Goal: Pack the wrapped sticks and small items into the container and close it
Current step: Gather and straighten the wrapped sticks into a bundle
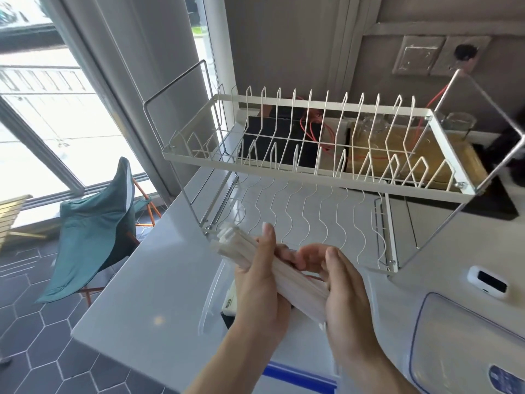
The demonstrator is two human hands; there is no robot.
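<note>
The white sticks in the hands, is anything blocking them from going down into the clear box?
Nothing visible does. Both hands, left hand and right hand, hold the bundle of wrapped sticks right above the open clear container. Its lid lies off to the right. The dish rack stands farther back, out of the path.

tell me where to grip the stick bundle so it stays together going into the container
Grip the stick bundle round its middle, from the side, fingers wrapping across the sticks. It lies slanted between both hands, left hand and right hand, and its far ends fan out, so an end grip would probably let them splay.
</note>
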